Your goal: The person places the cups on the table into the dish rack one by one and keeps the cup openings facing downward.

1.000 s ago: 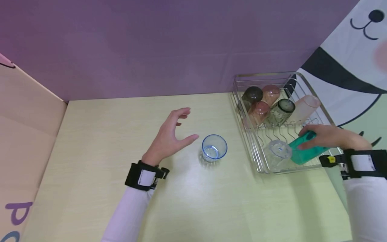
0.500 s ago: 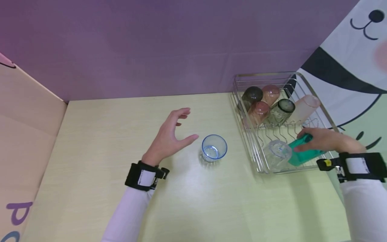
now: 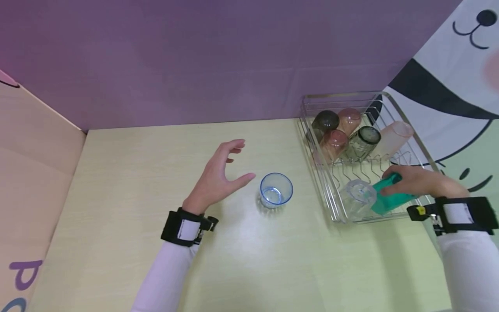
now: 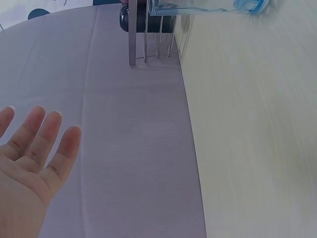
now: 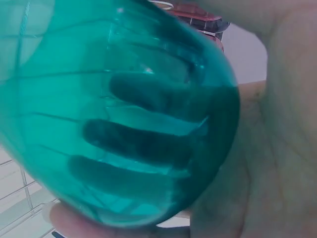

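Observation:
At the front right of the wire rack (image 3: 331,199), my right hand (image 3: 426,180) grips a teal see-through cup (image 3: 391,199). In the right wrist view the fingers (image 5: 133,139) show through the cup's wall, wrapped round its far side. A clear glass (image 3: 356,201) stands in the rack just left of the teal cup. My left hand (image 3: 216,175) hovers over the table with thumb and fingers spread apart, holding nothing. Close to its thumb, on the right, a blue-rimmed glass (image 3: 276,190) stands upright on the table.
Upside-down glasses fill the rack's back half: a dark one (image 3: 325,121), a pink one (image 3: 334,145), a grey-green one (image 3: 362,143) and a frosted pale one (image 3: 393,136), among others. A purple backdrop (image 3: 195,65) closes off the table's (image 3: 117,195) rear edge.
My right hand has shifted slightly left and down with the teal cup, settling lower in the rack. The left hand and the blue-rimmed glass have stayed put.

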### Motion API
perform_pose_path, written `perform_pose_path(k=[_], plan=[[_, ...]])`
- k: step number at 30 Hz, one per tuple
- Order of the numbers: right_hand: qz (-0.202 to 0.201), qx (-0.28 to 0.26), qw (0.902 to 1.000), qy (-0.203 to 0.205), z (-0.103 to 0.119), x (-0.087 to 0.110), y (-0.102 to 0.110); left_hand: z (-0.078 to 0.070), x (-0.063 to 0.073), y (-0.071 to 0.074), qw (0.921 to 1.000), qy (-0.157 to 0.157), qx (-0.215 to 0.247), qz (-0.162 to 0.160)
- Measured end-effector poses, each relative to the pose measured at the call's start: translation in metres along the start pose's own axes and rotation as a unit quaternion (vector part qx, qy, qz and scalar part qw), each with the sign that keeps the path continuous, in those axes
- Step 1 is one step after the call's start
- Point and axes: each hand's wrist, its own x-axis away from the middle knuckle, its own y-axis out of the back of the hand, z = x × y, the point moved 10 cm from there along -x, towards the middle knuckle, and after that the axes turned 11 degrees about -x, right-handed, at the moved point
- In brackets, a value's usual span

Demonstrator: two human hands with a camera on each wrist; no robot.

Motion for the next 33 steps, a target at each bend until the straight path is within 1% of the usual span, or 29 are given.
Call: perform_pose_path(k=[7, 13, 20, 25, 33], plan=[[0.000, -0.002, 1.0000, -0.007, -0.002, -0.001, -0.003, 0.001, 0.000, 0.000, 1.0000, 0.001, 0.000, -0.001], [0.012, -0.015, 0.9997, -0.016, -0.003, -0.002, -0.012, 0.001, -0.001, -0.001, 1.0000, 0.000, -0.002, -0.001], [0.012, -0.032, 0.9992, -0.020, -0.002, -0.005, -0.016, -0.001, -0.001, 0.002, 1.0000, -0.006, -0.007, -0.002], [0.021, -0.047, 0.9984, -0.023, 0.000, -0.007, -0.020, -0.001, -0.002, 0.002, 1.0000, -0.007, -0.004, -0.003], [0.034, -0.050, 0.9975, -0.036, 0.001, -0.008, -0.023, -0.001, 0.000, 0.002, 1.0000, -0.007, -0.001, -0.005]])
